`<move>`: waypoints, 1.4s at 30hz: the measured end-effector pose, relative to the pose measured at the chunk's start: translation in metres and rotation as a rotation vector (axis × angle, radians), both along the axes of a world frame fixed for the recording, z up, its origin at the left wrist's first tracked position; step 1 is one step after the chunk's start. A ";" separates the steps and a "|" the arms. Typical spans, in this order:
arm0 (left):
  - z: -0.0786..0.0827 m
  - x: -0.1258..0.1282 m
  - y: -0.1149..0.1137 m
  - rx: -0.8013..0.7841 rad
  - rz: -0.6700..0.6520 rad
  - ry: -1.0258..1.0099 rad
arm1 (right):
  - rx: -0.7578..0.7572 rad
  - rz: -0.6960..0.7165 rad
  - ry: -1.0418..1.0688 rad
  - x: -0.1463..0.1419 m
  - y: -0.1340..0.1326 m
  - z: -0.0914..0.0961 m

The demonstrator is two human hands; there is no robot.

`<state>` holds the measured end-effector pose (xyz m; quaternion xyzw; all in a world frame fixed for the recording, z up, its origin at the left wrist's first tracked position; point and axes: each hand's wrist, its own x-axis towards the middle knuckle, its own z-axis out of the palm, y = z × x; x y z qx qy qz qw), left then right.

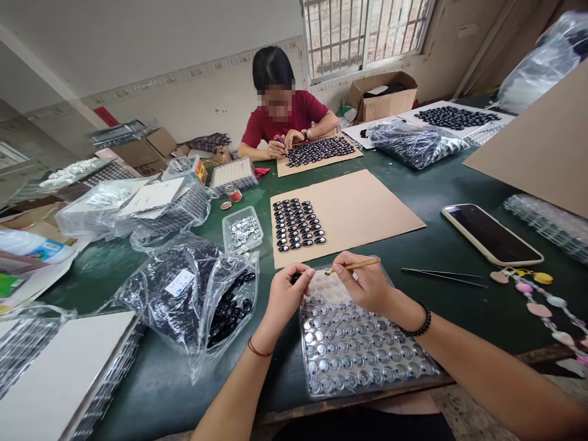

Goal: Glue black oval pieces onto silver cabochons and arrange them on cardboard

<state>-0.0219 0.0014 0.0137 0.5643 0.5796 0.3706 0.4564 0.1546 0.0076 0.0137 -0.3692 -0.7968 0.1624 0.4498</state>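
My left hand is closed in a pinch on a small black oval piece at the far edge of a clear plastic blister tray filled with round silvery pieces. My right hand is closed on a thin wooden stick, whose yellow tip points left toward the left fingers. Just beyond both hands lies a brown cardboard sheet with rows of black oval pieces. A clear bag of black pieces lies to the left of my left hand.
A small clear tub of silvery pieces stands by the cardboard. Right of my hands lie tweezers, a phone and a beaded charm strap. Across the green table a person in a red shirt works over another cardboard sheet.
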 end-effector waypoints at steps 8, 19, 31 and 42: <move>-0.008 0.005 -0.001 -0.042 -0.036 -0.053 | -0.062 -0.060 0.067 0.000 -0.001 0.003; -0.009 0.007 -0.003 -0.040 -0.166 -0.050 | 0.005 0.132 0.021 -0.003 -0.006 -0.002; -0.008 0.010 -0.006 0.011 -0.205 0.002 | 0.012 0.164 -0.095 -0.004 -0.007 -0.010; -0.005 0.010 -0.009 0.011 -0.189 -0.023 | 0.048 0.184 -0.105 -0.004 -0.008 -0.009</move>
